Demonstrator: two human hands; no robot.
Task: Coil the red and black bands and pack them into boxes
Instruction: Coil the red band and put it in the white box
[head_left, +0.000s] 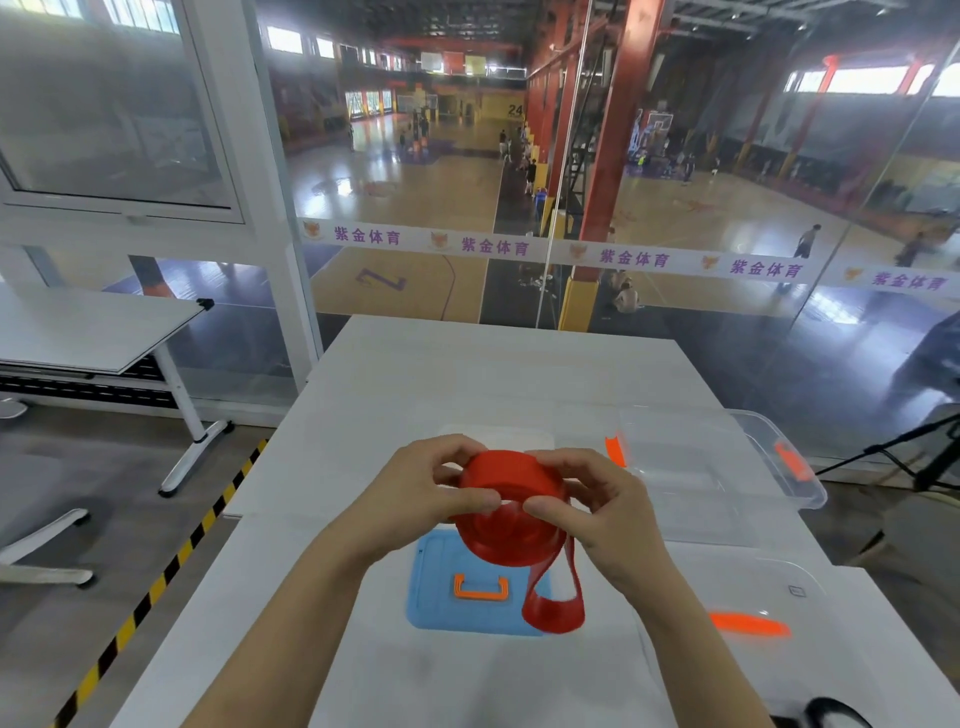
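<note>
The white surface (467, 364) fills the lower view. A clear box (691, 499) stands on it to the right, and a blue lid (441, 608) lies flat directly under my work. I hold both hands raised above that lid. The left grip (415, 499) has thumb and fingers curled round the left side of the red band (511, 499), pinching the coil. The right grip (597, 509) pinches its right side, thumb tip nearly meeting the left thumb across the front. The coil sits between them, clear of the surface, its open face tilted toward me. What matters next is the loose tail (553, 613). It hangs from the coil's lower right, its length running downward below the right grip, so I judge that hand the nearer one to feed it round.
</note>
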